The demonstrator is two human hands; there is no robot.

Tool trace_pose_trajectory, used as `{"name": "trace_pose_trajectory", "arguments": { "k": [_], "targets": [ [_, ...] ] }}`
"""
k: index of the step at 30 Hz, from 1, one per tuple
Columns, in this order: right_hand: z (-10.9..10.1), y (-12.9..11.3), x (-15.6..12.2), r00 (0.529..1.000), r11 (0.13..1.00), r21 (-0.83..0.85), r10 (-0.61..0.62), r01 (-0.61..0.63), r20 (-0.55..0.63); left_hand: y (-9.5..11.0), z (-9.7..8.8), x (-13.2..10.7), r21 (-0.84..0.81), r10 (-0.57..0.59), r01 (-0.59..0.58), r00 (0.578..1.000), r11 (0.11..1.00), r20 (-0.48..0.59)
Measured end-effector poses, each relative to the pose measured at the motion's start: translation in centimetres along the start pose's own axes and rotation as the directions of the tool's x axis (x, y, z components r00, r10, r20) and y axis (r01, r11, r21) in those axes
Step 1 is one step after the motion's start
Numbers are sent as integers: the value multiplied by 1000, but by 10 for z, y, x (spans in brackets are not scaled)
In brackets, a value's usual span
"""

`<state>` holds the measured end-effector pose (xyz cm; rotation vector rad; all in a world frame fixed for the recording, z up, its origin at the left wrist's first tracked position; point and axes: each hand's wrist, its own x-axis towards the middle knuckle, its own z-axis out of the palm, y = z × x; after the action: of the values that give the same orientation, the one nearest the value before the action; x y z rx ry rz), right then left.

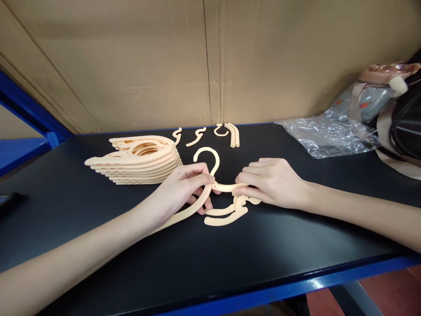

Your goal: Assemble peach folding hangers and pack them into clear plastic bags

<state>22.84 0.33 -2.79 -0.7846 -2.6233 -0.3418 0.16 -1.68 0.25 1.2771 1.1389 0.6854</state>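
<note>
Left hand [180,186] pinched at the hub of a cream plastic hanger [189,211], thumb over the joint, so the joint detail is mostly covered. Hook [216,159] sticks up clear of the fingers, toward the back edge. One long arm runs under the wrist toward the front edge; its far end is hidden by the forearm.

Right hand [272,180] clamped on the outer end of a short arm [226,188], fingers hiding that end. Its inner end meets the hub; can't tell if it's seated.

Hanger sits roughly mid-surface, between the hands. Just below the right hand: loose curved parts [225,219], overlapping, partly under the palm. Can't count them.

Left half of the black surface [164,272]: hanger stack [144,171], near side partly blocked by left hand. Back edge: small hook parts [196,137] and short rods [233,136], too small for detail. Back right corner: clear plastic bag [329,136], a bottle [375,101], and a black item [408,118] cut off by the frame, identity unclear.
</note>
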Motion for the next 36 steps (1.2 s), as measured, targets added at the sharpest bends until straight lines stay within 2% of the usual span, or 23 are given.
{"name": "trace_pose_trajectory", "arguments": {
  "k": [11, 16, 20, 23, 25, 27, 30, 33, 36],
  "targets": [
    [-1, 3, 1, 998, 992, 114, 49, -54, 45, 1, -4, 1, 56, -31, 28, 998, 998, 54],
    [0, 5, 1, 999, 994, 100, 46, -47, 11, -2, -6, 1, 70, -12, 4, 994, 998, 107],
    [2, 8, 0, 992, 987, 116, 116, -109, -48, -6, -7, -1, 107, 6, -22, 989, 994, 145],
    [2, 10, 1, 989, 986, 105, 133, -126, -67, -7, -6, -4, 185, 40, -60, 993, 981, 110],
    [1, 11, 1, 991, 991, 83, 115, -109, -74, -7, -5, -7, 308, 84, -107, 993, 945, 84],
    [1, 11, 2, 990, 995, 51, 95, -90, -107, -8, -6, -10, 502, 172, -193, 981, 843, 87],
    [0, 9, 1, 978, 998, -6, 52, -55, -202, -10, -7, -15, 774, 369, -330, 920, 541, 134],
    [0, 6, 0, 967, 998, -67, -12, -5, -254, -14, -7, -18, 877, 517, -397, 828, 270, 216],
    [0, 6, 0, 962, 996, -86, -30, 6, -272, -15, -7, -17, 895, 558, -431, 774, 116, 300]
  ]
}}
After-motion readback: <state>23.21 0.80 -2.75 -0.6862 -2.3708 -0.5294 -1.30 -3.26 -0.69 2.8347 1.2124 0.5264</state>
